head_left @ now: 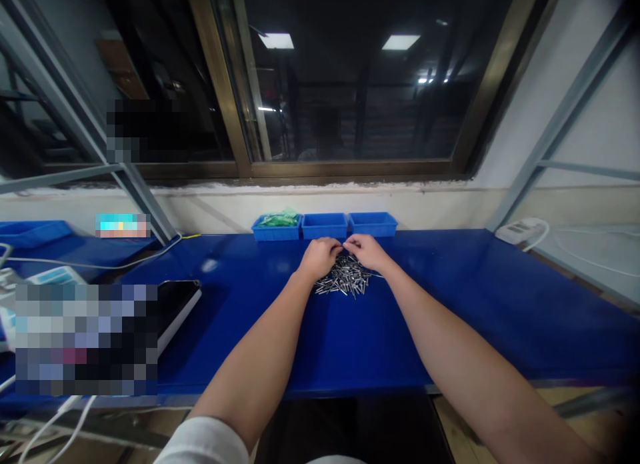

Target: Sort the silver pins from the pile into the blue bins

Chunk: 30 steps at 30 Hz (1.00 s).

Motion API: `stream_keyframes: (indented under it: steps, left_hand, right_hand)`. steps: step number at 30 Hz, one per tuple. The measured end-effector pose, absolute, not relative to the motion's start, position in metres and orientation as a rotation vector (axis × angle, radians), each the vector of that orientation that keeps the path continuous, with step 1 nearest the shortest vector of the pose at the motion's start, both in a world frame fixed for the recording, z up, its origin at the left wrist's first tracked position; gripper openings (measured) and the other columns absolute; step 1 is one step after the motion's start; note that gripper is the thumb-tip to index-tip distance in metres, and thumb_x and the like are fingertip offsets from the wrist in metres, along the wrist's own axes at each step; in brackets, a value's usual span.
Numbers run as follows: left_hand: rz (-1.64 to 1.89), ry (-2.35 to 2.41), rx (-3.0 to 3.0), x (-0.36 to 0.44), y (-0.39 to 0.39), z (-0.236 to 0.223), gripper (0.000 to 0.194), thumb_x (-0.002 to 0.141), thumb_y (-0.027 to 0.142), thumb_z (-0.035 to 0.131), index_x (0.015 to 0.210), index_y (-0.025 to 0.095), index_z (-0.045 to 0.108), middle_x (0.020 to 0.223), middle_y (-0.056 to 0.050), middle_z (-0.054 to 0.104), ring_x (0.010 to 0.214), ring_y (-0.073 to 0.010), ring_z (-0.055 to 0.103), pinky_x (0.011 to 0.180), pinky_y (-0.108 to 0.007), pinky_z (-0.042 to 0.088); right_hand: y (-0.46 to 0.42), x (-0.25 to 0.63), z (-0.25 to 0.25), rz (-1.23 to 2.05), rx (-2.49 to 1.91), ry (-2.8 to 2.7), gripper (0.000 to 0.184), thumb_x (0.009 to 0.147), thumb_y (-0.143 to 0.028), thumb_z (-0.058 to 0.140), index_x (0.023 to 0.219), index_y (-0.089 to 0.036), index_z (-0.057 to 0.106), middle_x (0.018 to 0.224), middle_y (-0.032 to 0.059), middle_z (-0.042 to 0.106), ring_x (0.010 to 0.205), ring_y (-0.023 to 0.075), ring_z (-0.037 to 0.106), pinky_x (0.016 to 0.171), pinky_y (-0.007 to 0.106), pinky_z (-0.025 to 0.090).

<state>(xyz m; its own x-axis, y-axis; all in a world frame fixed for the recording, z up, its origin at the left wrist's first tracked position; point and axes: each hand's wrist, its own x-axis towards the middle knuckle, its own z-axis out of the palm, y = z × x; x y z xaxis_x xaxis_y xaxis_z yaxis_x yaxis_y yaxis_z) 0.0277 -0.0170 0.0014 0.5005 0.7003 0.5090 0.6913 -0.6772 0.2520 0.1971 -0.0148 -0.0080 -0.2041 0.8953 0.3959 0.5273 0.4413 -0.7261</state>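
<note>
Toward the worktop's (350,357) back edge lay a heap of metal pieces (345,282), the left hand (320,257) and right hand (370,252) at its far side, apparently picking. Both grips looked narrow; holding what, I couldn't tell. The next move seemed to call for delicacy.

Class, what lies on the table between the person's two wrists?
A heap of thin metal pieces, seen in the head view; too small to tell which kind.
</note>
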Motion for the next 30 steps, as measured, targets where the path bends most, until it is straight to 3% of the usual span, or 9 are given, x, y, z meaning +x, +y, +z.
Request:
stream_keyframes:
  steps: [11,16,18,20,22,25,27,30]
  left_hand:
    - [0.949,1.314,2.640,0.029,-0.020,0.004,0.025,0.085,0.031,0.045,0.089,0.020,0.067,0.092,-0.005,0.067,0.086,-0.0177,0.060,0.080,-0.026,0.043]
    - [0.987,1.392,2.496,0.027,-0.019,0.004,0.036,0.084,0.037,0.045,0.113,0.019,0.058,0.096,-0.005,0.067,0.090,-0.0187,0.061,0.081,-0.026,0.044]
    - [1.018,1.444,2.450,0.023,-0.015,0.003,0.037,0.084,0.035,0.046,0.114,0.018,0.057,0.096,-0.005,0.067,0.091,-0.0187,0.060,0.082,-0.026,0.044]
    - [1.042,1.486,2.427,0.019,-0.011,0.002,0.035,0.083,0.033,0.047,0.111,0.017,0.058,0.096,-0.005,0.067,0.092,-0.0188,0.060,0.083,-0.026,0.044]
    - [1.056,1.521,2.410,0.016,-0.006,0.000,0.033,0.083,0.031,0.046,0.110,0.017,0.059,0.096,-0.005,0.067,0.092,-0.0189,0.060,0.084,-0.026,0.044]
    - [1.053,1.560,2.397,0.014,-0.002,-0.003,0.035,0.083,0.030,0.044,0.112,0.017,0.057,0.098,-0.006,0.066,0.094,-0.0188,0.059,0.085,-0.026,0.044]
    - [1.031,1.599,2.386,0.012,0.001,-0.004,0.036,0.083,0.030,0.044,0.114,0.016,0.055,0.102,-0.007,0.065,0.096,-0.0190,0.058,0.086,-0.026,0.043]
    - [0.933,1.716,2.341,0.005,0.005,-0.006,0.040,0.082,0.033,0.044,0.117,0.017,0.053,0.111,-0.008,0.061,0.102,-0.0205,0.056,0.088,-0.028,0.041]
  right_hand:
    - [-0.020,0.202,-0.001,0.960,-1.053,-1.460,0.037,0.064,-0.053,0.059,0.064,-0.016,0.059,0.055,0.0014,0.058,0.044,0.0085,0.044,0.043,0.021,0.031]
    - [-0.013,0.210,-0.003,0.807,-1.158,-1.309,0.043,0.065,-0.058,0.056,0.056,-0.015,0.059,0.047,0.0009,0.054,0.044,0.0100,0.046,0.045,0.023,0.033]
    - [-0.007,0.216,-0.005,0.716,-1.233,-1.245,0.044,0.065,-0.058,0.055,0.055,-0.015,0.059,0.046,0.0014,0.054,0.047,0.0115,0.048,0.049,0.023,0.035]
    - [0.000,0.221,-0.006,0.681,-1.256,-1.201,0.042,0.065,-0.055,0.056,0.062,-0.014,0.063,0.054,0.0038,0.060,0.055,0.0134,0.053,0.052,0.024,0.036]
    - [0.006,0.226,-0.007,0.729,-1.210,-1.193,0.038,0.065,-0.048,0.059,0.085,-0.016,0.065,0.078,0.0060,0.067,0.069,0.0155,0.057,0.054,0.023,0.037]
    - [0.011,0.230,-0.011,0.853,-1.138,-1.213,0.059,0.064,-0.037,0.062,0.121,-0.026,0.048,0.113,0.0054,0.060,0.088,0.0177,0.058,0.057,0.022,0.038]
    - [0.011,0.232,-0.014,0.870,-1.128,-1.210,0.066,0.064,-0.033,0.061,0.127,-0.028,0.040,0.120,0.0056,0.056,0.093,0.0182,0.057,0.058,0.023,0.039]
    - [0.008,0.233,-0.016,0.805,-1.187,-1.215,0.060,0.066,-0.033,0.058,0.124,-0.023,0.046,0.109,0.0062,0.062,0.088,0.0181,0.058,0.062,0.025,0.042]
